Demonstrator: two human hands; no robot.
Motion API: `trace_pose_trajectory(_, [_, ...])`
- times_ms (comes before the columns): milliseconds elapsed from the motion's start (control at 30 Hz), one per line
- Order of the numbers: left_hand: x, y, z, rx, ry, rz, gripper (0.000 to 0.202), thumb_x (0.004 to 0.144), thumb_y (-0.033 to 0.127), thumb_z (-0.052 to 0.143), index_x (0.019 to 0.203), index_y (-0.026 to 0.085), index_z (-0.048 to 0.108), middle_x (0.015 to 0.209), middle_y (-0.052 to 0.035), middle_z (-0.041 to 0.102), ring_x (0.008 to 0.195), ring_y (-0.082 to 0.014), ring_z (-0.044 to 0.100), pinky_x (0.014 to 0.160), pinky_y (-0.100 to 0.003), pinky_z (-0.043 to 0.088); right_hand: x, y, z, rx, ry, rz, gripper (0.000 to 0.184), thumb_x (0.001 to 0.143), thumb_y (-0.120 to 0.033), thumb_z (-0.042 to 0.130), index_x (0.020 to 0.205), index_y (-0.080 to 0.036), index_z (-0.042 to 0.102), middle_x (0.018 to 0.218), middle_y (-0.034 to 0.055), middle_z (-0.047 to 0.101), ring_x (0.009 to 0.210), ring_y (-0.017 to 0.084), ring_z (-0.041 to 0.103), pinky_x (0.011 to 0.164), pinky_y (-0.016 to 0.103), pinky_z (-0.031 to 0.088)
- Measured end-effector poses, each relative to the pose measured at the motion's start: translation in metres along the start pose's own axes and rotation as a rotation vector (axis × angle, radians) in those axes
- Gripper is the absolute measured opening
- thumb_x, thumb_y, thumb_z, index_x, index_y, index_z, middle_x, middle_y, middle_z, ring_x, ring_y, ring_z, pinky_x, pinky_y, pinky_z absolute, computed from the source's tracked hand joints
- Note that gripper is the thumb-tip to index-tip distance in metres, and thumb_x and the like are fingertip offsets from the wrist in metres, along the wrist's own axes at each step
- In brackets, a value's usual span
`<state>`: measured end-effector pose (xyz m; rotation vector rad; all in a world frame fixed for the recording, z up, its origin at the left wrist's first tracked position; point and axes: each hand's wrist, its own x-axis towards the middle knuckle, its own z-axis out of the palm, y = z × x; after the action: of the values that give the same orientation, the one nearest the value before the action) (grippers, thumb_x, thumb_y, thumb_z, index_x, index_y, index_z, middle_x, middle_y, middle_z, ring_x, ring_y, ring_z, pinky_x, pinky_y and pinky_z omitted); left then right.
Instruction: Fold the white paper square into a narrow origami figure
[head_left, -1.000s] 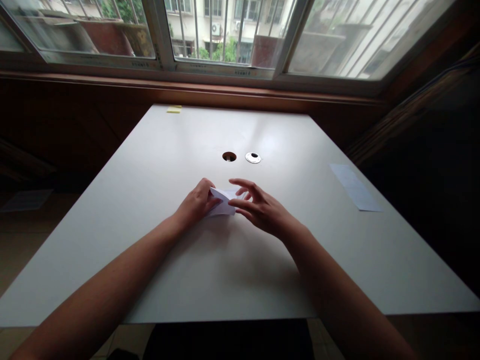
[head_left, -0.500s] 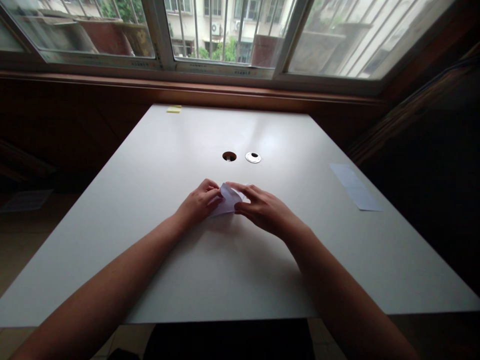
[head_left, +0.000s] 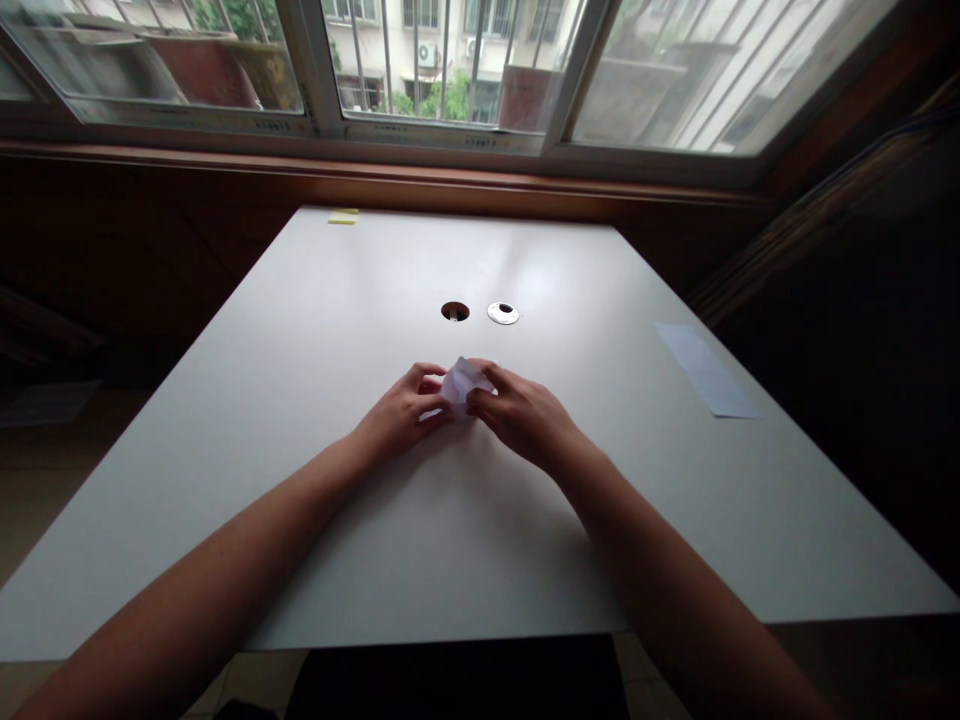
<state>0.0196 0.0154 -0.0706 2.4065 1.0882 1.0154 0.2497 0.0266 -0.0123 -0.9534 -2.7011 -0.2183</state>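
A small piece of folded white paper (head_left: 460, 384) is held between my two hands over the middle of the table. My left hand (head_left: 409, 408) grips its left side, with the fingers bent around the edge. On the other side, my right hand (head_left: 517, 405) pinches the paper between thumb and fingers. The paper stands partly raised, with a peak at its top and creases across its face. My fingers hide its outer edges.
The white table (head_left: 360, 560) has a round hole (head_left: 455, 312) with a round metal cover (head_left: 503, 313) beside it. A white paper strip (head_left: 706, 370) lies at the right, and yellow sticky notes (head_left: 343, 216) at the far left corner. Windows (head_left: 450, 70) stand behind.
The paper has gone from a flatter, curled flap to a more upright, peaked shape. My right hand's fingers have bent and closed in on it; my left fingers have shifted slightly.
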Motion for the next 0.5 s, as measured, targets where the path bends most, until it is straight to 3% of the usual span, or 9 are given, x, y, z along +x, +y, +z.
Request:
trace_pose_trajectory(133, [0.001, 0.001, -0.001, 0.029, -0.024, -0.031, 0.013, 0.093, 0.03, 0.06, 0.102, 0.024, 0.067, 0.128, -0.0082, 0.046, 0.11, -0.0213, 0.062, 0.099, -0.042, 0.054, 0.002, -0.001, 0.009, 0.03, -0.003, 0.056, 0.026, 0.092, -0.022, 0.058, 0.118, -0.024, 0.06, 0.137, 0.0089, 0.052, 0.088, 0.02, 0.064, 0.056, 0.028, 0.044])
trace_pose_trajectory(300, [0.002, 0.005, -0.002, 0.096, -0.044, -0.083, 0.028, 0.094, 0.032, 0.058, 0.12, 0.023, 0.055, 0.119, -0.0087, 0.055, 0.106, -0.0219, 0.06, 0.095, -0.041, 0.053, 0.002, 0.004, 0.017, 0.112, 0.019, 0.137, 0.038, 0.09, -0.027, 0.062, 0.127, -0.028, 0.053, 0.135, 0.0089, 0.053, 0.085, 0.022, 0.064, 0.057, 0.029, 0.048])
trace_pose_trajectory(500, [0.004, 0.004, -0.002, 0.207, -0.117, 0.0, 0.017, 0.095, 0.03, 0.056, 0.109, 0.02, 0.059, 0.115, -0.0092, 0.061, 0.106, -0.0233, 0.058, 0.095, -0.041, 0.05, -0.001, 0.017, 0.028, 0.387, 0.17, 0.181, 0.07, 0.089, -0.023, 0.063, 0.149, -0.034, 0.028, 0.134, 0.0108, 0.053, 0.085, 0.022, 0.065, 0.063, 0.035, 0.055])
